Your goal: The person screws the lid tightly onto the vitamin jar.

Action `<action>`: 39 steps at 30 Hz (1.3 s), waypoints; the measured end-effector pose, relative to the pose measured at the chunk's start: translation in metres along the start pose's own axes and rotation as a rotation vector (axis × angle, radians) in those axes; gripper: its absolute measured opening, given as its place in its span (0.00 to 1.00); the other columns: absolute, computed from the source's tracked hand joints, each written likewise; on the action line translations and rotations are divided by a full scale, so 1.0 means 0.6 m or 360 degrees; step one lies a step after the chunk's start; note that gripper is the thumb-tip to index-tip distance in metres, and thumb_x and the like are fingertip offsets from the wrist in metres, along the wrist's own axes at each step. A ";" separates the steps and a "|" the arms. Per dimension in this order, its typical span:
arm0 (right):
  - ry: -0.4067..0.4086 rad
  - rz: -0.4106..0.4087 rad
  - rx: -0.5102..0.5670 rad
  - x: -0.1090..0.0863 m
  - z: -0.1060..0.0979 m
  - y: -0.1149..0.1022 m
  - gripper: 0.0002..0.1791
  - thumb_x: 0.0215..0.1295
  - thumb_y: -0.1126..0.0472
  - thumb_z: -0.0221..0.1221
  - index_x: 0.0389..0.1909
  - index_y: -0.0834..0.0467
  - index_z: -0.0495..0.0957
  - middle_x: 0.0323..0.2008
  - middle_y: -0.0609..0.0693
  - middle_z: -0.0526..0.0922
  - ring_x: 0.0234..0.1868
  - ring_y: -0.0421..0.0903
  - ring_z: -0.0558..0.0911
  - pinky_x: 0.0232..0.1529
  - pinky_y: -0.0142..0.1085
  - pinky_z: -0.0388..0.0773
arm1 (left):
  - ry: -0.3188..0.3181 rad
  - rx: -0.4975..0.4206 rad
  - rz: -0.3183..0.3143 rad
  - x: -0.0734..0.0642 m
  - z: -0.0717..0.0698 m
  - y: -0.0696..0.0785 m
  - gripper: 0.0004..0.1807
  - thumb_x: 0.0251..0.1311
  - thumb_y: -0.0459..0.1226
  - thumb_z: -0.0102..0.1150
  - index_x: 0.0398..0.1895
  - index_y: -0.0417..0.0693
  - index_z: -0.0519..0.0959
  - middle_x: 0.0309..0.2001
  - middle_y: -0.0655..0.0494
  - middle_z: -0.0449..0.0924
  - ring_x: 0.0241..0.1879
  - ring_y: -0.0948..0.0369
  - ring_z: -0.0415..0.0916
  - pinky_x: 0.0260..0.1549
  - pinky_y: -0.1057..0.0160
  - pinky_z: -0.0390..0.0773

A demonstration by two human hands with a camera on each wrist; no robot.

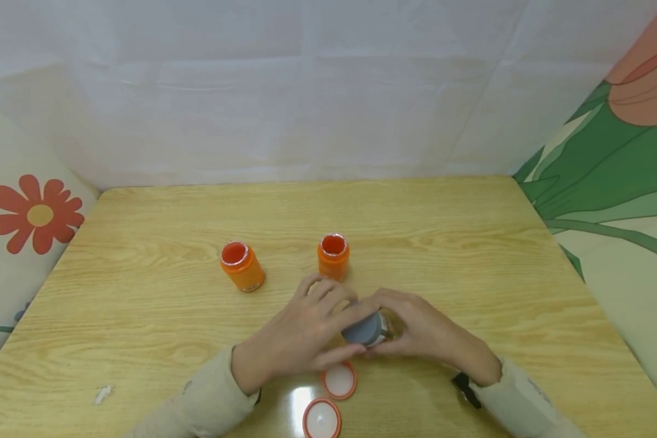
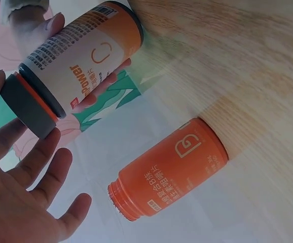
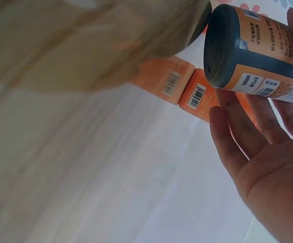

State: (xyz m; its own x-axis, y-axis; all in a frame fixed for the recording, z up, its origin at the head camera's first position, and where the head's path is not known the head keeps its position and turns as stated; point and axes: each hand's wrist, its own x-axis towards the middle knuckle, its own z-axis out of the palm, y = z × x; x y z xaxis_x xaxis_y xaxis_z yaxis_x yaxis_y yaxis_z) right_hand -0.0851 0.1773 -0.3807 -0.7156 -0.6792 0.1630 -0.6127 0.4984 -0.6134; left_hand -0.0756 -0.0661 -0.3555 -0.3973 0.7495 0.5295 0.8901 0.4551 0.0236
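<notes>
A bottle [image 2: 85,55] with a dark base and an orange-and-white label is held off vertical between my hands. My right hand [image 1: 416,322] grips its body, and in the right wrist view the dark bottom of this bottle [image 3: 225,48] shows. Thumb and fingers of my left hand [image 1: 309,325] pinch the grey cap [image 2: 30,106], which sits at the bottle's top with an orange ring showing under its edge. Just beyond the left fingers stands an uncapped orange bottle [image 1: 333,258]. A second uncapped orange bottle [image 1: 243,267] stands further left.
Two round lids with orange rims and white insides, a nearer lid [image 1: 322,420] and a farther lid [image 1: 339,381], lie by the left wrist. The wooden table [image 1: 443,231] meets a white cloth [image 1: 306,121] at the back. A white mark [image 1: 103,395] is at the left.
</notes>
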 end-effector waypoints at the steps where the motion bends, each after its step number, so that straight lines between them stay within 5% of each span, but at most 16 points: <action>1: 0.0005 -0.0001 -0.0005 0.000 0.000 0.000 0.29 0.50 0.47 0.74 0.54 0.45 0.77 0.47 0.37 0.83 0.48 0.35 0.81 0.51 0.38 0.81 | -0.0002 -0.0001 -0.0004 0.000 0.000 0.000 0.35 0.58 0.57 0.63 0.67 0.56 0.72 0.46 0.59 0.76 0.48 0.59 0.71 0.54 0.52 0.70; 7: 0.0002 0.0032 -0.0002 -0.003 0.000 -0.002 0.31 0.50 0.49 0.74 0.56 0.45 0.75 0.50 0.39 0.83 0.50 0.37 0.82 0.51 0.38 0.81 | -0.0021 -0.0035 -0.0049 -0.002 0.001 -0.001 0.36 0.59 0.58 0.62 0.69 0.56 0.70 0.49 0.59 0.76 0.51 0.59 0.70 0.56 0.50 0.69; 15: -0.0045 0.0154 0.0063 -0.004 -0.006 -0.008 0.35 0.49 0.40 0.73 0.57 0.47 0.75 0.51 0.37 0.83 0.53 0.37 0.81 0.54 0.41 0.80 | -0.0012 -0.0042 -0.0083 -0.004 0.003 -0.002 0.34 0.58 0.58 0.63 0.65 0.54 0.73 0.51 0.58 0.76 0.52 0.58 0.71 0.57 0.49 0.69; 26: -0.0097 0.0344 0.0172 -0.003 -0.022 0.001 0.36 0.45 0.45 0.76 0.57 0.46 0.76 0.50 0.35 0.83 0.52 0.37 0.81 0.56 0.41 0.79 | -0.0008 -0.0057 -0.0089 -0.008 0.005 -0.007 0.33 0.60 0.57 0.61 0.65 0.50 0.72 0.53 0.57 0.77 0.52 0.58 0.72 0.57 0.50 0.69; 39: 0.0086 0.0502 0.0059 -0.005 -0.052 0.034 0.36 0.45 0.51 0.77 0.56 0.56 0.76 0.51 0.49 0.85 0.54 0.51 0.83 0.56 0.52 0.79 | -0.0059 -0.0091 -0.0137 -0.016 0.009 -0.009 0.34 0.61 0.57 0.61 0.66 0.50 0.70 0.56 0.57 0.76 0.54 0.58 0.71 0.57 0.51 0.69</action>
State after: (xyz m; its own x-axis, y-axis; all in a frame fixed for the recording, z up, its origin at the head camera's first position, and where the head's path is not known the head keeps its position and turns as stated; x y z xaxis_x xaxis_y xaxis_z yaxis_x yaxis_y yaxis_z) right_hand -0.1062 0.2063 -0.3698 -0.8858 -0.4641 0.0006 -0.3458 0.6591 -0.6679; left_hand -0.0779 -0.0736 -0.3653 -0.4797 0.7268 0.4915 0.8633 0.4911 0.1165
